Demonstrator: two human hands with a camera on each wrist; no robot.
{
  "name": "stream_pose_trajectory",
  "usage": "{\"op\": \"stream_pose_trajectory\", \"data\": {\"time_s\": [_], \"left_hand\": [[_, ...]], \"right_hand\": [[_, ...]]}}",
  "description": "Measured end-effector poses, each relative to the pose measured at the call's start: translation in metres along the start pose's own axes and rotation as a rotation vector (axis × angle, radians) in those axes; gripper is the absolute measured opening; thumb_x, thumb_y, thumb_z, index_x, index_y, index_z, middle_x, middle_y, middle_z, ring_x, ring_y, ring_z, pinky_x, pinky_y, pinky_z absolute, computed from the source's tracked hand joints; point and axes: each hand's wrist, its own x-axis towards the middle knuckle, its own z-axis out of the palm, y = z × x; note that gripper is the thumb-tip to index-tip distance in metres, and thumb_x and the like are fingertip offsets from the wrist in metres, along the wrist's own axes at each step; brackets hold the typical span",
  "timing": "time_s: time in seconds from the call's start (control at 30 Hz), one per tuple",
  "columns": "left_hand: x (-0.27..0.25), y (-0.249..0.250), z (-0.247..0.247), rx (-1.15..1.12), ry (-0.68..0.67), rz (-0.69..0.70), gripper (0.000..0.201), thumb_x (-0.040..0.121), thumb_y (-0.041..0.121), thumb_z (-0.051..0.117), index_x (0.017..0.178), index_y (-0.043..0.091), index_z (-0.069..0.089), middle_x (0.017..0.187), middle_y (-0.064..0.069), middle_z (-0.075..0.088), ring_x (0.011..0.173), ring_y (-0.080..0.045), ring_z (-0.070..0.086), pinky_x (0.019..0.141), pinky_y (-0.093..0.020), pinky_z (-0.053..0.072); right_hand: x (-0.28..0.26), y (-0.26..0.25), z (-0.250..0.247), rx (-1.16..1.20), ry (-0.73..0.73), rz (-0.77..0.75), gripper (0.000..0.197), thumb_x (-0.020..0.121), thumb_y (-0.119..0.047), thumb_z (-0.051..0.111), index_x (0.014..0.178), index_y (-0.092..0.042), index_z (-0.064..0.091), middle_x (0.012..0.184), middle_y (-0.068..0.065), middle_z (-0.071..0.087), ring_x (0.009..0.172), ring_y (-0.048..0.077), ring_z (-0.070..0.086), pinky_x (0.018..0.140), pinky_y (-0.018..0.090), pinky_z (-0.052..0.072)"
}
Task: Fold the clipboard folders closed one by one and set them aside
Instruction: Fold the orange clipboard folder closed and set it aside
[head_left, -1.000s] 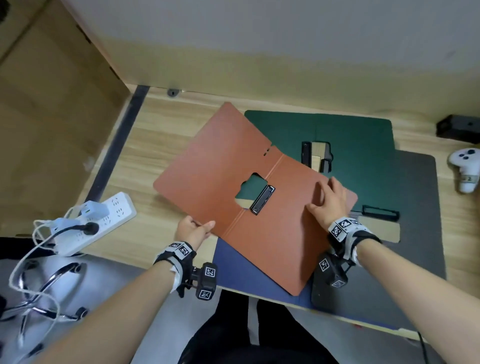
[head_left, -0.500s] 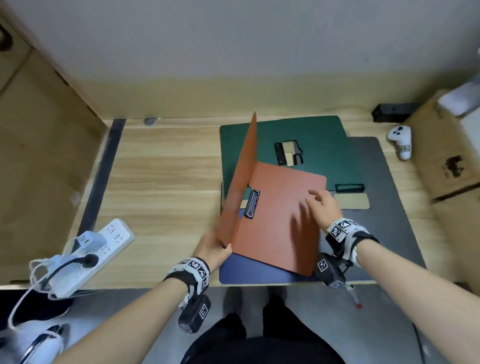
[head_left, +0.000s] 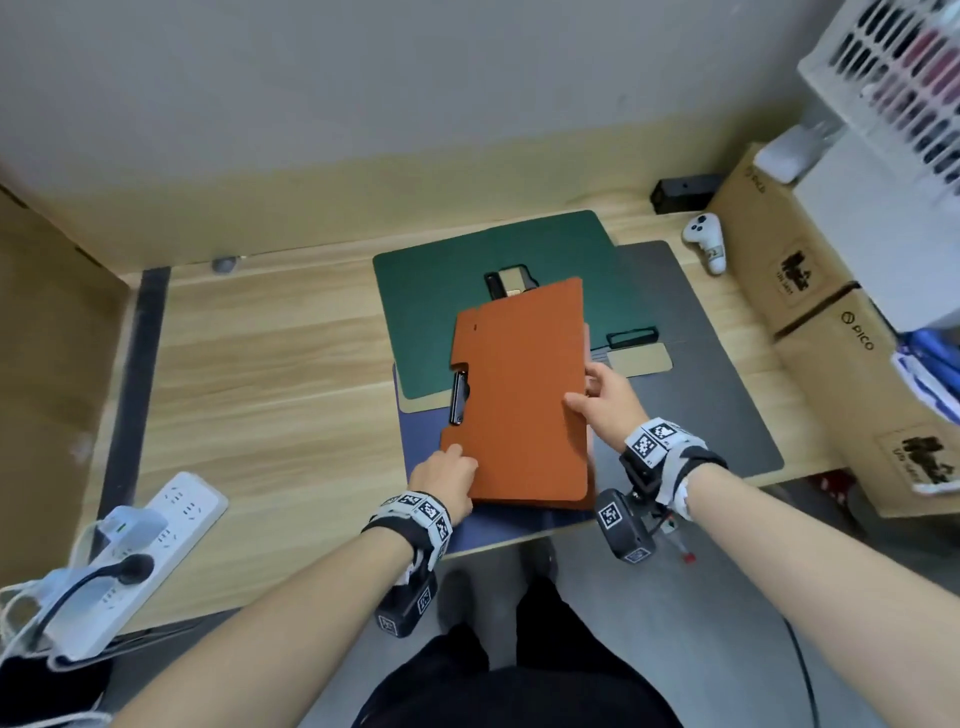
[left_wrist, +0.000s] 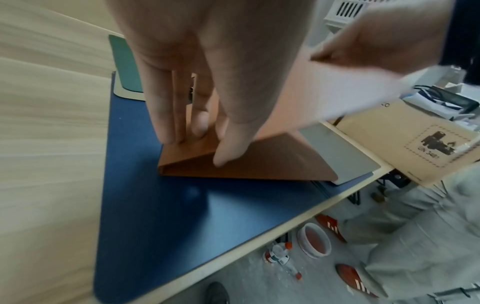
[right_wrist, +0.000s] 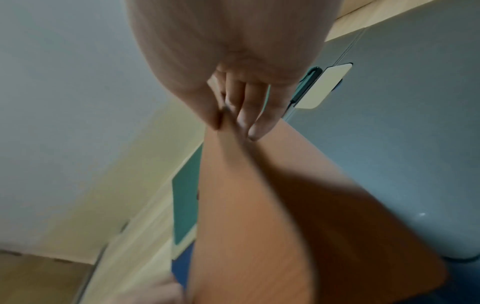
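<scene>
The orange clipboard folder (head_left: 519, 395) lies folded shut, its black clip (head_left: 458, 397) showing in the notch on its left edge. It rests on an open green folder (head_left: 467, 270), a blue folder (head_left: 426, 457) and a grey folder (head_left: 701, 395). My left hand (head_left: 449, 467) presses straight fingers on the orange folder's near left corner (left_wrist: 187, 156), where the cover still gapes a little. My right hand (head_left: 592, 389) pinches the folder's right edge, thumb on top and fingers beneath (right_wrist: 233, 121).
A white power strip (head_left: 161, 525) with plugs lies at the desk's near left. A white controller (head_left: 706, 241) and a black box (head_left: 680, 193) sit at the back right. Cardboard boxes (head_left: 810, 312) and a white basket (head_left: 893, 67) stand right of the desk.
The orange folder's left cover swung up and over to the right and now lies shut. My left hand went from holding that cover to pressing its corner; my right hand shifted to the right edge.
</scene>
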Motion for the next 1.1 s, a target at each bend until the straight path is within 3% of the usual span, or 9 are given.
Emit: {"op": "stream_pose_trajectory", "data": {"time_s": [0.07, 0.13, 0.23, 0.37, 0.6, 0.7, 0.83, 0.97, 1.1], "left_hand": [[0.008, -0.004, 0.001, -0.064, -0.037, -0.012, 0.016, 0.078, 0.006, 0.061, 0.091, 0.016, 0.06, 0.107, -0.005, 0.052, 0.097, -0.03, 0.057, 0.071, -0.037, 0.045], [0.014, -0.011, 0.001, -0.165, -0.019, -0.061, 0.019, 0.078, 0.013, 0.061, 0.096, 0.02, 0.059, 0.109, -0.002, 0.052, 0.096, -0.03, 0.058, 0.074, -0.035, 0.045], [0.023, -0.024, 0.004, -0.348, 0.048, -0.214, 0.043, 0.077, 0.027, 0.066, 0.118, 0.025, 0.054, 0.119, -0.001, 0.05, 0.104, -0.028, 0.06, 0.088, -0.036, 0.05], [0.036, -0.025, 0.012, -0.557, 0.062, -0.359, 0.073, 0.073, 0.038, 0.076, 0.137, 0.021, 0.043, 0.124, -0.004, 0.05, 0.108, -0.023, 0.058, 0.095, -0.036, 0.049], [0.053, -0.008, 0.019, -0.638, 0.179, -0.61, 0.078, 0.067, 0.032, 0.085, 0.128, 0.017, 0.04, 0.132, -0.006, 0.046, 0.121, -0.026, 0.047, 0.103, -0.037, 0.043], [0.058, -0.019, 0.016, -0.759, 0.147, -0.675, 0.088, 0.064, 0.041, 0.085, 0.135, 0.016, 0.04, 0.132, -0.005, 0.053, 0.122, -0.025, 0.052, 0.104, -0.038, 0.044], [0.06, -0.041, 0.009, -0.945, 0.068, -0.687, 0.074, 0.065, 0.045, 0.083, 0.125, 0.017, 0.051, 0.118, 0.0, 0.058, 0.112, -0.023, 0.059, 0.098, -0.037, 0.049], [0.067, -0.083, 0.009, -1.156, 0.083, -0.697, 0.067, 0.043, 0.056, 0.084, 0.093, 0.026, 0.051, 0.105, 0.0, 0.068, 0.095, -0.022, 0.067, 0.09, -0.043, 0.055], [0.06, -0.135, -0.009, -1.198, 0.145, -0.695, 0.05, 0.072, 0.025, 0.084, 0.112, 0.016, 0.056, 0.116, -0.006, 0.067, 0.102, -0.022, 0.065, 0.092, -0.039, 0.054]], "right_hand": [[0.004, 0.013, 0.001, -0.131, 0.051, 0.015, 0.043, 0.089, -0.003, 0.06, 0.13, -0.01, 0.052, 0.122, 0.007, 0.066, 0.109, 0.022, 0.064, 0.097, 0.037, 0.051], [0.011, 0.024, 0.002, -0.236, 0.098, 0.041, 0.044, 0.087, -0.005, 0.063, 0.129, -0.009, 0.053, 0.117, 0.005, 0.066, 0.102, 0.023, 0.064, 0.094, 0.034, 0.05], [0.023, 0.041, 0.003, -0.424, 0.143, 0.09, 0.043, 0.079, -0.015, 0.069, 0.12, -0.01, 0.056, 0.111, 0.008, 0.063, 0.097, 0.028, 0.063, 0.09, 0.036, 0.051], [0.039, 0.057, 0.003, -0.582, 0.114, 0.16, 0.06, 0.07, -0.023, 0.074, 0.125, -0.011, 0.054, 0.121, 0.016, 0.049, 0.115, 0.033, 0.052, 0.102, 0.038, 0.043], [0.069, 0.048, 0.005, -0.451, 0.045, 0.267, 0.043, 0.078, -0.016, 0.076, 0.112, -0.002, 0.054, 0.102, 0.014, 0.062, 0.104, 0.034, 0.06, 0.09, 0.037, 0.045], [0.082, 0.039, 0.004, -0.359, 0.062, 0.267, 0.042, 0.087, -0.015, 0.065, 0.124, 0.003, 0.053, 0.123, 0.02, 0.061, 0.116, 0.036, 0.056, 0.101, 0.039, 0.04], [0.099, 0.017, 0.015, -0.305, 0.042, 0.222, 0.05, 0.093, -0.015, 0.057, 0.138, 0.002, 0.044, 0.141, 0.021, 0.049, 0.13, 0.032, 0.047, 0.11, 0.036, 0.032], [0.12, -0.011, 0.045, -0.371, 0.016, 0.143, 0.048, 0.095, -0.015, 0.055, 0.137, 0.006, 0.044, 0.137, 0.023, 0.052, 0.129, 0.035, 0.048, 0.108, 0.035, 0.033], [0.136, -0.033, 0.095, -0.381, -0.005, 0.074, 0.048, 0.093, -0.019, 0.059, 0.134, 0.005, 0.048, 0.131, 0.023, 0.057, 0.125, 0.036, 0.053, 0.106, 0.037, 0.037]]}}
